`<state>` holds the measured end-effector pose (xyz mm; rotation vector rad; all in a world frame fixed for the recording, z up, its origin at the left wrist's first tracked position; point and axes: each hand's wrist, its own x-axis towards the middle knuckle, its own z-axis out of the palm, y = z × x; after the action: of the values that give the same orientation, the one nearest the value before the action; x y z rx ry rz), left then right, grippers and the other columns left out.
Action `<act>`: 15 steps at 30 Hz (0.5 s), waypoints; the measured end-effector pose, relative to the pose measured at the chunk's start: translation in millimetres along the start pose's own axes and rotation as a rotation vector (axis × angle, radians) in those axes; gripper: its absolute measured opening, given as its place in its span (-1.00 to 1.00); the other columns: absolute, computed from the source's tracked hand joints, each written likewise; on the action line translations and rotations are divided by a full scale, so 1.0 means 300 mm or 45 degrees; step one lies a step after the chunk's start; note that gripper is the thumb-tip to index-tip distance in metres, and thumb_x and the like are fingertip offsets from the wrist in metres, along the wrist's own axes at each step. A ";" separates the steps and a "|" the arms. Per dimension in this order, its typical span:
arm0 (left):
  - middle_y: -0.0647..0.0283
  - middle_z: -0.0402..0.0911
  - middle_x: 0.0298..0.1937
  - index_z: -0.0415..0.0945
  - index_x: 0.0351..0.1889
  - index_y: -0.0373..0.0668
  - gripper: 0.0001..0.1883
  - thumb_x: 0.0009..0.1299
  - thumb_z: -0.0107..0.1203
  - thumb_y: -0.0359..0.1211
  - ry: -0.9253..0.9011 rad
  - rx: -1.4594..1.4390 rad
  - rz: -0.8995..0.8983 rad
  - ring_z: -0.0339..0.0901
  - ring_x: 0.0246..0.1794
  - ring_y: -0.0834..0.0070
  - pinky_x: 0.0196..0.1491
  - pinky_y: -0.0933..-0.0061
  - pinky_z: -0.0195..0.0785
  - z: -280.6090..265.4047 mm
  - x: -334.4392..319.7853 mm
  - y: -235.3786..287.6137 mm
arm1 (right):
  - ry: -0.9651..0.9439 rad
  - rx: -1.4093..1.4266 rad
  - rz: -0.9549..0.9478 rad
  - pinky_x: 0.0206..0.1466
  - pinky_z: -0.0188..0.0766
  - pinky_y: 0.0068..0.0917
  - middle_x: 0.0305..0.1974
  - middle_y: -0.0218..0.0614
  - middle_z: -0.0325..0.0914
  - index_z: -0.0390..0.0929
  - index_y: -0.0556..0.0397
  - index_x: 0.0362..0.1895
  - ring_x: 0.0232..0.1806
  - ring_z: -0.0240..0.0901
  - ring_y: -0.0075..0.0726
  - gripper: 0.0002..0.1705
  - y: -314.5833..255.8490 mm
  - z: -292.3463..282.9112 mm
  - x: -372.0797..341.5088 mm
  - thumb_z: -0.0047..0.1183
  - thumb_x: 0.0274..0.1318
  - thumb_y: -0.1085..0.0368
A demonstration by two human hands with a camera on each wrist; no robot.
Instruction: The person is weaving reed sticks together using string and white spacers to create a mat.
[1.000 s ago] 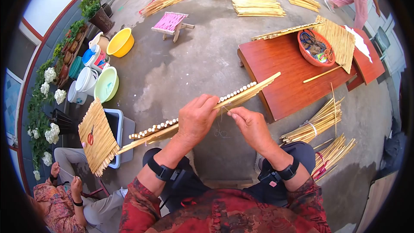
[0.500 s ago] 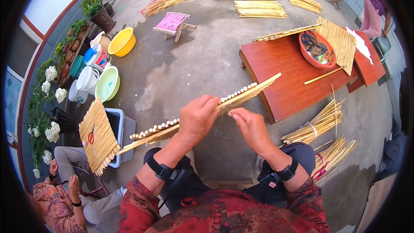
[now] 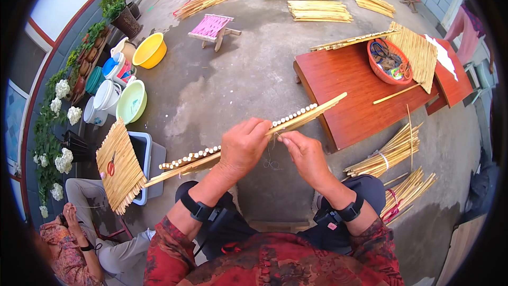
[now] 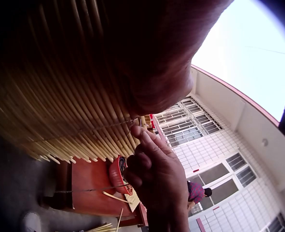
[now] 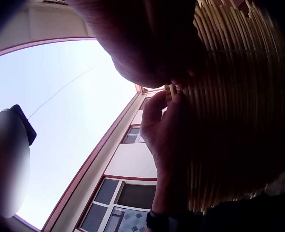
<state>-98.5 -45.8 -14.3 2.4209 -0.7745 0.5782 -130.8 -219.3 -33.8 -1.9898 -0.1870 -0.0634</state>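
A mat of thin straw-coloured sticks [image 3: 304, 117] runs slantwise in front of me, a row of pale cut ends along its upper edge. My left hand [image 3: 243, 145] grips the mat's top edge near its middle, thumb and fingers around the last sticks. Close beside it on the right, my right hand [image 3: 306, 153] pinches a thin string [image 4: 141, 124] at the edge. A loose curl of string hangs below the mat. In the left wrist view, string lines cross the sticks [image 4: 79, 121]. The right wrist view shows the left fingers [image 5: 154, 108] holding short stick ends.
Right of me stands a red-brown table [image 3: 344, 95] with an orange basket [image 3: 389, 77] and another stick mat. Stick bundles [image 3: 383, 153] lie beside it. At left, scissors [image 3: 111, 165] rest on a mat over a grey bin [image 3: 154, 180]; another person [image 3: 69, 249] sits nearby.
My right hand shifts very slightly toward the mat; my left keeps its grip. The seated person's hands come together, and the person at far right has moved farther right.
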 end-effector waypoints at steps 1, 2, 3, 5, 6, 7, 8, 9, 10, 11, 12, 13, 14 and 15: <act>0.28 0.60 -0.25 0.54 -0.22 -0.15 -0.70 0.05 0.25 -0.50 -0.007 0.000 -0.002 0.58 -0.32 0.29 -0.30 0.37 0.45 -0.003 0.001 -0.001 | -0.003 0.013 0.005 -0.26 0.44 -0.24 -0.34 -0.07 0.59 0.57 0.12 -0.19 -0.29 0.55 0.06 -0.83 0.001 0.002 0.002 -0.03 0.24 0.32; 0.28 0.60 -0.25 0.54 -0.22 -0.15 -0.70 0.05 0.25 -0.50 -0.014 0.000 -0.002 0.58 -0.32 0.29 -0.31 0.37 0.45 -0.005 0.002 -0.002 | -0.005 0.026 0.010 -0.25 0.44 -0.25 -0.33 -0.07 0.59 0.57 0.12 -0.18 -0.28 0.55 0.06 -0.83 0.002 0.004 0.003 -0.03 0.24 0.32; 0.28 0.60 -0.25 0.54 -0.22 -0.15 -0.70 0.05 0.25 -0.50 -0.012 0.001 -0.001 0.58 -0.32 0.29 -0.31 0.37 0.45 -0.005 0.001 -0.003 | -0.004 0.025 0.008 -0.25 0.44 -0.25 -0.33 -0.07 0.59 0.57 0.12 -0.18 -0.28 0.55 0.06 -0.83 0.003 0.006 0.003 -0.03 0.24 0.32; 0.28 0.60 -0.25 0.53 -0.22 -0.16 -0.70 0.05 0.25 -0.50 -0.009 0.004 0.003 0.58 -0.33 0.29 -0.31 0.37 0.45 -0.003 -0.002 -0.004 | -0.005 0.045 0.030 -0.24 0.44 -0.24 -0.33 -0.06 0.59 0.57 0.12 -0.18 -0.27 0.55 0.05 -0.83 0.006 0.010 0.002 -0.03 0.25 0.32; 0.28 0.60 -0.25 0.53 -0.22 -0.16 -0.70 0.05 0.25 -0.50 -0.011 0.001 0.003 0.58 -0.33 0.29 -0.31 0.37 0.45 -0.002 -0.003 -0.002 | -0.004 0.044 0.033 -0.24 0.44 -0.24 -0.33 -0.06 0.59 0.57 0.12 -0.18 -0.27 0.55 0.05 -0.83 0.006 0.011 0.000 -0.03 0.25 0.32; 0.27 0.60 -0.25 0.53 -0.22 -0.16 -0.70 0.05 0.25 -0.50 -0.007 0.004 0.001 0.58 -0.33 0.29 -0.30 0.37 0.45 -0.002 -0.002 -0.001 | 0.001 0.049 0.031 -0.25 0.44 -0.25 -0.34 -0.05 0.58 0.57 0.12 -0.18 -0.28 0.55 0.06 -0.83 0.007 0.011 0.001 -0.03 0.25 0.32; 0.27 0.60 -0.25 0.53 -0.22 -0.17 -0.71 0.05 0.25 -0.50 -0.003 0.008 -0.002 0.57 -0.33 0.28 -0.30 0.37 0.44 -0.002 -0.001 -0.001 | 0.006 0.054 0.028 -0.25 0.43 -0.25 -0.34 -0.05 0.58 0.56 0.12 -0.18 -0.28 0.55 0.06 -0.83 0.007 0.011 0.003 -0.03 0.25 0.32; 0.27 0.60 -0.25 0.53 -0.22 -0.17 -0.71 0.05 0.25 -0.50 -0.003 0.008 -0.002 0.57 -0.33 0.28 -0.30 0.37 0.44 -0.001 0.000 -0.003 | 0.006 0.054 0.028 -0.25 0.43 -0.25 -0.34 -0.05 0.58 0.56 0.12 -0.18 -0.28 0.55 0.06 -0.83 0.008 0.011 0.004 -0.03 0.25 0.32; 0.27 0.60 -0.25 0.53 -0.22 -0.17 -0.71 0.06 0.25 -0.50 -0.003 0.001 0.006 0.57 -0.33 0.28 -0.30 0.36 0.44 -0.002 0.001 -0.004 | -0.003 0.056 0.034 -0.26 0.43 -0.25 -0.36 -0.05 0.58 0.56 0.12 -0.18 -0.30 0.55 0.06 -0.83 0.008 0.011 0.004 -0.03 0.25 0.32; 0.27 0.60 -0.25 0.53 -0.22 -0.17 -0.71 0.06 0.25 -0.51 -0.002 -0.005 0.015 0.58 -0.33 0.28 -0.30 0.36 0.44 -0.002 0.002 -0.006 | -0.012 0.058 0.039 -0.27 0.43 -0.26 -0.37 -0.05 0.57 0.56 0.12 -0.18 -0.31 0.55 0.06 -0.83 0.008 0.011 0.006 -0.03 0.25 0.32; 0.27 0.60 -0.25 0.53 -0.22 -0.17 -0.71 0.06 0.25 -0.51 -0.003 -0.005 0.015 0.58 -0.33 0.28 -0.30 0.36 0.44 -0.003 0.002 -0.006 | -0.012 0.059 0.039 -0.27 0.43 -0.26 -0.37 -0.05 0.57 0.56 0.12 -0.18 -0.31 0.55 0.06 -0.83 0.007 0.010 0.007 -0.03 0.25 0.32; 0.26 0.59 -0.25 0.53 -0.22 -0.17 -0.71 0.06 0.25 -0.51 -0.006 -0.003 0.012 0.58 -0.32 0.28 -0.30 0.36 0.45 -0.003 0.002 -0.006 | -0.014 0.075 0.045 -0.27 0.42 -0.26 -0.38 -0.05 0.57 0.56 0.12 -0.18 -0.32 0.54 0.05 -0.82 0.005 0.009 0.007 -0.04 0.26 0.32; 0.26 0.59 -0.25 0.53 -0.22 -0.17 -0.71 0.06 0.25 -0.51 -0.009 -0.001 0.007 0.58 -0.32 0.28 -0.30 0.36 0.45 -0.002 0.001 -0.005 | -0.017 0.091 0.051 -0.28 0.42 -0.26 -0.38 -0.05 0.56 0.56 0.13 -0.18 -0.33 0.54 0.05 -0.82 0.005 0.009 0.006 -0.04 0.26 0.32; 0.26 0.59 -0.25 0.53 -0.22 -0.17 -0.71 0.06 0.25 -0.51 -0.010 -0.002 0.007 0.58 -0.32 0.28 -0.30 0.36 0.45 -0.002 0.002 -0.005 | -0.018 0.091 0.053 -0.28 0.42 -0.26 -0.38 -0.05 0.56 0.56 0.13 -0.18 -0.33 0.54 0.05 -0.82 0.007 0.010 0.006 -0.04 0.26 0.32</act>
<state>-97.4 -44.7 -14.0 2.4217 -0.7843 0.5706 -128.7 -217.4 -36.7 -1.9228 -0.1549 -0.0161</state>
